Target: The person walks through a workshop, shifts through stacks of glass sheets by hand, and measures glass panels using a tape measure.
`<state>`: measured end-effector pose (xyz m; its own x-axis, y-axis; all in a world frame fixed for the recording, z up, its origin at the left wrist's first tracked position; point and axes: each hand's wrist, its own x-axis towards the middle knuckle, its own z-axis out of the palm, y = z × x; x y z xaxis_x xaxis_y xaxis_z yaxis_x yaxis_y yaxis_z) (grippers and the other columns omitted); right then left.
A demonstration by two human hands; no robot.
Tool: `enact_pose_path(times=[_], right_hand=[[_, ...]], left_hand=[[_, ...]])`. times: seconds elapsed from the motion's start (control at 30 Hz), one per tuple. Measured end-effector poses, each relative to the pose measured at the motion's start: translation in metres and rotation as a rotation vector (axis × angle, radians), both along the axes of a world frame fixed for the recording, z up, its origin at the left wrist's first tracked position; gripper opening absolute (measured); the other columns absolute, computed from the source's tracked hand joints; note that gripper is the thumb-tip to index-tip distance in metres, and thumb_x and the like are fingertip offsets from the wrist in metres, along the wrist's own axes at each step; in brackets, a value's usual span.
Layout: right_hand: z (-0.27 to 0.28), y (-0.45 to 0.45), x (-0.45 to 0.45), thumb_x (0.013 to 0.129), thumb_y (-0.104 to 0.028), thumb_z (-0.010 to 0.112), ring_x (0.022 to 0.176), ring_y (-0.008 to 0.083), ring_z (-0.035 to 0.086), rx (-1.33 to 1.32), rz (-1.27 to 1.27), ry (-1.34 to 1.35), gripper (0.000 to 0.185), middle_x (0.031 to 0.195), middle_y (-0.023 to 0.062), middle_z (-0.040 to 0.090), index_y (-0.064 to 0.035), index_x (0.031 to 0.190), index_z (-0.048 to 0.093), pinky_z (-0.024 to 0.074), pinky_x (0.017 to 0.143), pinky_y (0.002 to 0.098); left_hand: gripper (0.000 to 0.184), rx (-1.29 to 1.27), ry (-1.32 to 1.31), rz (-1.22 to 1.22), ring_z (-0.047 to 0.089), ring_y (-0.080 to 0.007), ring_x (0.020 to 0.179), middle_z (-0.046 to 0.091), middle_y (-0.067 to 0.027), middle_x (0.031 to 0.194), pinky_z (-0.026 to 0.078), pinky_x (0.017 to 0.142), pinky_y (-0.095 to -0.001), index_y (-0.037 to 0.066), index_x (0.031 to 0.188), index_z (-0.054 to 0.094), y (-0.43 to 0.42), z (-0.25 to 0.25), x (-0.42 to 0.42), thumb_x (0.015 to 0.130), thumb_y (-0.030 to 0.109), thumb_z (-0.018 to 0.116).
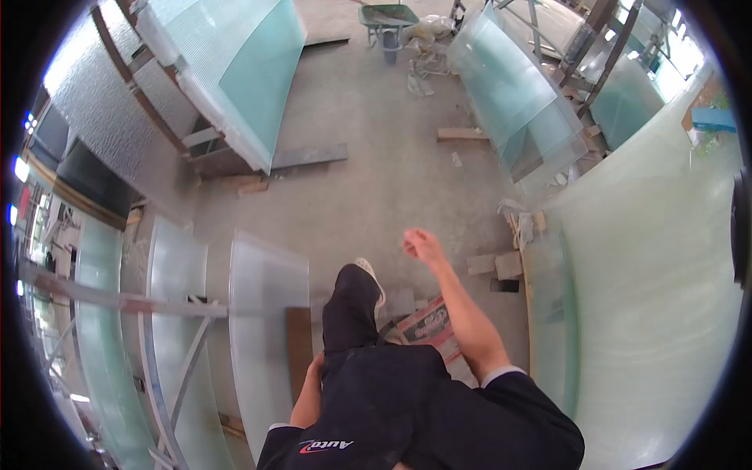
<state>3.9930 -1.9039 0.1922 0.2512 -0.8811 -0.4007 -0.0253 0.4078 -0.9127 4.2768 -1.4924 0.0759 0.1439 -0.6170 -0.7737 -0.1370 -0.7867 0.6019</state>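
Note:
My right hand [421,244] is held out in front of me above the concrete floor, its fingers loosely curled and a little apart, with nothing visible in them. My left hand [318,365] hangs low by my left thigh; my dark clothing hides most of it, so its fingers do not show. Close to it on the left stand upright glass sheets [266,345]. One shoe [370,279] shows ahead of my dark trousers. Below my right forearm lies a red and white printed sack or board [429,323].
Glass panels lean on racks at the front left [254,86] and front right [509,86]. A large sheet [650,258] stands close on my right. Wooden beams [309,155] jut into the aisle. A green wheelbarrow [388,16] and a bucket [390,48] stand far ahead.

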Motion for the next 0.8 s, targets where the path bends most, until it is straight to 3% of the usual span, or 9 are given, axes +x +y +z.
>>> enact_pose_path(times=[0.07, 0.17, 0.3, 0.43, 0.47, 0.57, 0.7, 0.77, 0.8], right_hand=[[-0.004, -0.022, 0.006, 0.097, -0.030, 0.057, 0.075, 0.0125, 0.065, 0.204, 0.062, -0.193, 0.022, 0.088, 0.0036, 0.069, -0.0097, 0.105, 0.065, 0.0535, 0.067, 0.0301], [0.036, -0.095, 0.016, 0.098, -0.026, 0.057, 0.080, 0.0126, 0.066, 0.041, 0.118, -0.168, 0.026, 0.093, 0.0038, 0.069, -0.0076, 0.116, 0.063, 0.0528, 0.069, 0.0282], [0.034, -0.254, 0.009, 0.098, -0.027, 0.057, 0.080, 0.0118, 0.065, -0.078, -0.036, -0.152, 0.029, 0.096, 0.0041, 0.068, -0.0055, 0.116, 0.063, 0.0517, 0.069, 0.0272], [-0.074, -0.376, -0.047, 0.094, -0.030, 0.060, 0.070, 0.0132, 0.063, -0.080, -0.148, 0.522, 0.030, 0.086, 0.0050, 0.067, -0.0041, 0.109, 0.065, 0.0513, 0.062, 0.0278], [-0.108, -0.392, -0.064, 0.092, -0.031, 0.061, 0.066, 0.0138, 0.063, -0.127, -0.081, 0.767, 0.030, 0.082, 0.0054, 0.067, -0.0032, 0.104, 0.066, 0.0510, 0.059, 0.0283], [-0.095, -0.396, -0.070, 0.089, -0.028, 0.062, 0.059, 0.0150, 0.061, 0.211, -0.318, 0.563, 0.028, 0.075, 0.0069, 0.066, -0.0016, 0.095, 0.067, 0.0502, 0.054, 0.0305], [-0.150, -0.368, -0.069, 0.088, -0.032, 0.061, 0.057, 0.0171, 0.062, 0.607, -0.493, 0.490, 0.032, 0.074, 0.0074, 0.066, -0.0011, 0.095, 0.068, 0.0505, 0.052, 0.0345], [-0.241, -0.313, -0.079, 0.086, -0.034, 0.061, 0.056, 0.0181, 0.063, 0.723, -0.460, 0.546, 0.035, 0.075, 0.0071, 0.067, -0.0012, 0.095, 0.069, 0.0511, 0.053, 0.0373], [-0.292, -0.329, -0.081, 0.086, -0.038, 0.062, 0.061, 0.0187, 0.066, 1.113, -0.106, 0.526, 0.037, 0.081, 0.0069, 0.069, -0.0024, 0.096, 0.067, 0.0524, 0.056, 0.0396]], left_hand=[[0.044, -0.105, 0.122, -0.023, 0.068, -0.0243, 0.089, 0.069, -0.0173, 0.097, 0.055, 0.068, -0.0424, 0.010, 0.123, 0.061, 0.013, -0.003, 0.019, 0.084, 0.028, 0.064], [0.043, -0.385, 0.301, -0.109, 0.068, -0.0237, 0.092, 0.069, -0.0180, 0.098, 0.055, 0.073, -0.0425, 0.011, 0.123, 0.062, -0.044, -0.072, 0.044, 0.084, 0.030, 0.065], [0.042, -0.474, 0.501, -0.283, 0.067, -0.0231, 0.095, 0.069, -0.0187, 0.099, 0.055, 0.077, -0.0426, 0.012, 0.123, 0.063, -0.262, -0.076, 0.139, 0.085, 0.031, 0.065], [0.040, 0.348, -0.210, -0.857, 0.066, -0.0218, 0.094, 0.066, -0.0195, 0.112, 0.052, 0.081, -0.0407, 0.000, 0.107, 0.069, -0.502, -0.098, 0.177, 0.081, 0.032, 0.070], [0.044, 0.517, -0.126, -0.406, 0.065, -0.0235, 0.090, 0.065, -0.0171, 0.110, 0.052, 0.076, -0.0415, -0.004, 0.106, 0.065, -0.563, -0.097, 0.187, 0.078, 0.030, 0.070], [0.048, 0.068, -0.104, 0.019, 0.060, -0.0202, 0.082, 0.061, -0.0096, 0.092, 0.051, 0.069, -0.0358, 0.000, 0.111, 0.054, -0.731, -0.061, 0.225, 0.072, 0.023, 0.071], [0.047, -0.270, -0.158, 0.012, 0.058, -0.0183, 0.079, 0.061, -0.0080, 0.090, 0.049, 0.069, -0.0345, 0.000, 0.111, 0.055, -0.921, -0.013, 0.256, 0.070, 0.019, 0.069], [0.045, -0.274, -0.241, -0.058, 0.058, -0.0181, 0.078, 0.061, -0.0077, 0.089, 0.049, 0.069, -0.0345, 0.001, 0.109, 0.056, -0.988, 0.011, 0.259, 0.069, 0.018, 0.068], [0.043, -0.296, -0.315, -0.102, 0.058, -0.0179, 0.078, 0.060, -0.0075, 0.088, 0.049, 0.069, -0.0346, 0.002, 0.107, 0.057, -1.020, 0.018, 0.257, 0.068, 0.018, 0.067]])
